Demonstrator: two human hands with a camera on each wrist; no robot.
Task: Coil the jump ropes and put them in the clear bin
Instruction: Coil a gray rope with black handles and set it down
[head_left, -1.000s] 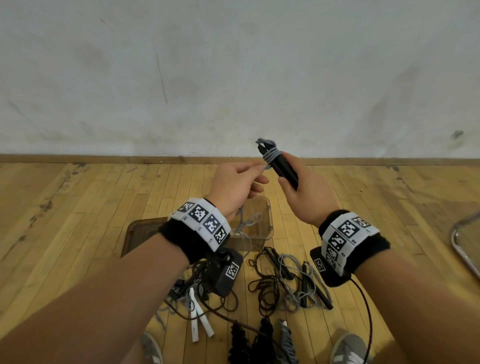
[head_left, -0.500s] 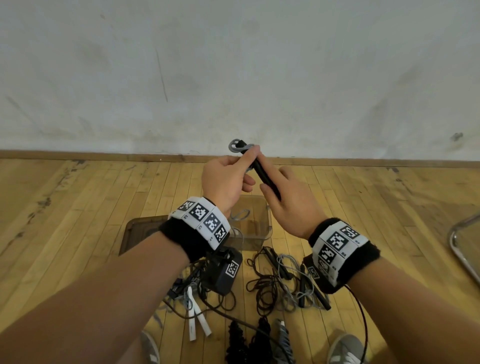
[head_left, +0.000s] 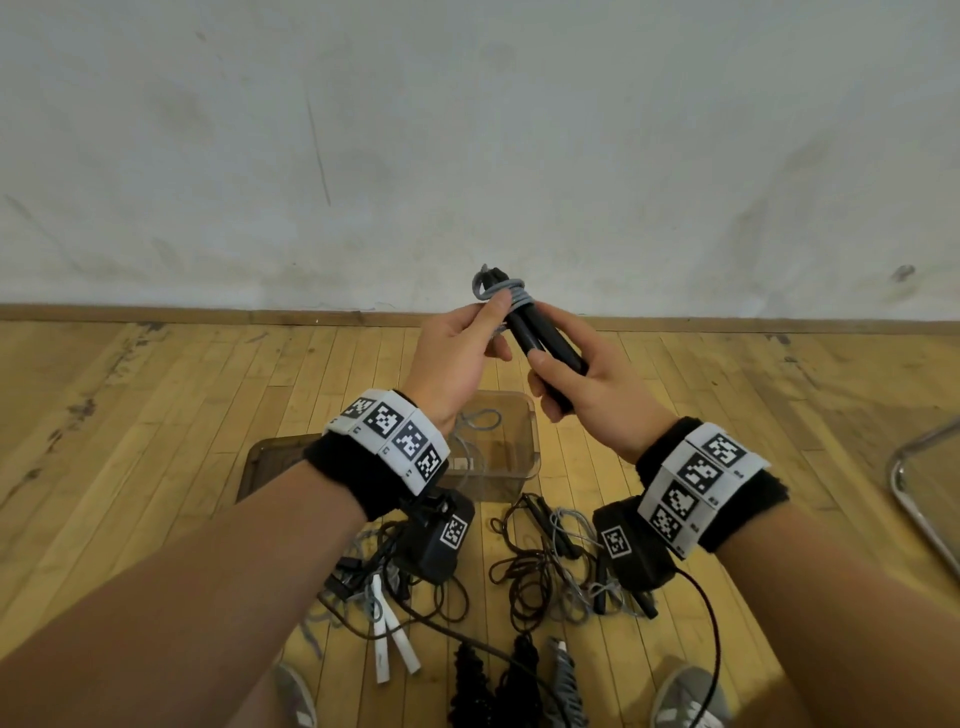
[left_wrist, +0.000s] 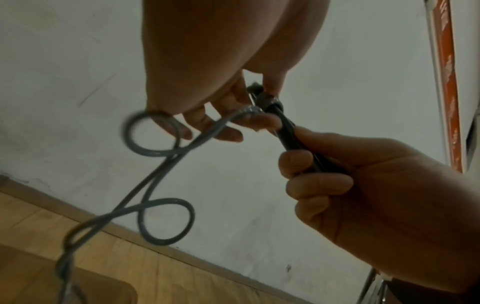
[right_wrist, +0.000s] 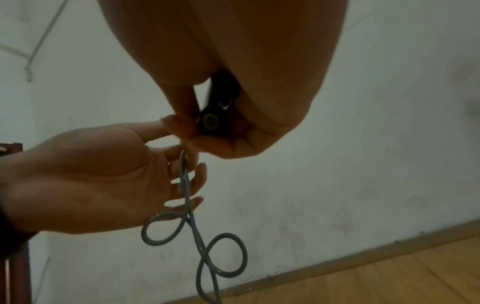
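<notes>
Over the plank floor (head_left: 156, 415), my right hand (head_left: 587, 384) grips the black handles (head_left: 540, 338); my left hand (head_left: 457, 358), at nine o'clock, pinches the grey rope (left_wrist: 161, 174). No legible writing.

Right hand (left_wrist: 363, 185) at lower right gripping black handles (left_wrist: 298, 142), left hand (left_wrist: 207, 61) at top pinching grey rope (left_wrist: 161, 205) (two loose loops trailing toward lower left).

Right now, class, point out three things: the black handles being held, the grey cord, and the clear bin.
black handles (head_left: 540, 332), head view, middle of the paired shafts.
grey cord (left_wrist: 166, 222), left wrist view, hanging loop.
clear bin (head_left: 524, 415), head view, far right rim.
</notes>
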